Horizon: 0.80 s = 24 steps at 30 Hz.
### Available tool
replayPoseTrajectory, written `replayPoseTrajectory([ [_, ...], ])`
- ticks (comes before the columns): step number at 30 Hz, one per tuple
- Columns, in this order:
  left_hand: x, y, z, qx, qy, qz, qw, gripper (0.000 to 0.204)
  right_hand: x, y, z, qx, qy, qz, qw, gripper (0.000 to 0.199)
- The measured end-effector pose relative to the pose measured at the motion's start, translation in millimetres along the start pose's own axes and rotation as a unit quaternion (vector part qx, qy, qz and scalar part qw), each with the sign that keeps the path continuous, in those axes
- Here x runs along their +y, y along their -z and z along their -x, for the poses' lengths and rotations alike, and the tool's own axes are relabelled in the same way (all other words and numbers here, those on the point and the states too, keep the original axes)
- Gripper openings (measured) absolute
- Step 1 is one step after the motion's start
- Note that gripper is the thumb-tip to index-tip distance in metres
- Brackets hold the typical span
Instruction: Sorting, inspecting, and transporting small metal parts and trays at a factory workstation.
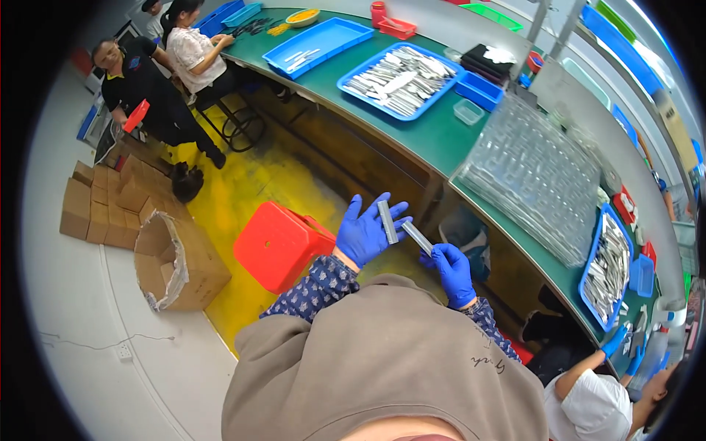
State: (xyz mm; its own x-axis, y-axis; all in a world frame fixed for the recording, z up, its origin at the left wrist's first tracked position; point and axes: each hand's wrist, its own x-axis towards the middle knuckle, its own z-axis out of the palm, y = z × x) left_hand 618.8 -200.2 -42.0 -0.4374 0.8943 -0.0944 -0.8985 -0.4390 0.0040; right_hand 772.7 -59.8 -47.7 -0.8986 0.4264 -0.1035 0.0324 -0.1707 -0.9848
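Note:
My left hand point(362, 237), in a blue glove, is turned palm up with its fingers spread. A short grey metal bar point(387, 223) lies across those fingers and is held there. My right hand point(453, 273), also blue-gloved, pinches a second slim metal bar point(418, 239) by its near end. That bar slants toward the left hand, its far end close to the first bar. What kind of part the bars are cannot be made out. Both hands are in front of my body, short of the green workbench point(419, 151).
On the bench are a blue tray point(346, 82) of metal pieces, another loaded tray point(585, 294) and stacked clear plastic trays point(533, 176). A red stool point(273, 246) and an opened carton point(198, 257) stand left. A co-worker point(599, 400) sits at right; other people are at back left.

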Motion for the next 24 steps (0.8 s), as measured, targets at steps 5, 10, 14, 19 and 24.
replayPoseTrajectory([
  [5, 68, 12, 16, -0.001, -0.098, -0.012, 0.995, 0.057, 7, -36, -59, -0.033, -0.09, -0.088, 0.992, 0.016],
  [10, 108, 29, -6, 0.042, -0.116, -0.014, 0.992, 0.05, 2, -44, -122, -0.063, -0.117, -0.206, 0.969, 0.018],
  [14, 147, 34, -45, 0.054, -0.11, -0.052, 0.991, 0.042, -4, -41, -173, -0.048, -0.15, -0.251, 0.955, 0.023],
  [19, 195, 23, -106, 0.166, -0.124, -0.127, 0.97, 0.037, -1, -21, -241, 0.006, -0.159, -0.249, 0.955, 0.023],
  [24, 241, 26, -150, 0.244, -0.156, -0.278, 0.916, 0.031, -5, -10, -277, 0.066, -0.129, -0.163, 0.976, 0.021],
])
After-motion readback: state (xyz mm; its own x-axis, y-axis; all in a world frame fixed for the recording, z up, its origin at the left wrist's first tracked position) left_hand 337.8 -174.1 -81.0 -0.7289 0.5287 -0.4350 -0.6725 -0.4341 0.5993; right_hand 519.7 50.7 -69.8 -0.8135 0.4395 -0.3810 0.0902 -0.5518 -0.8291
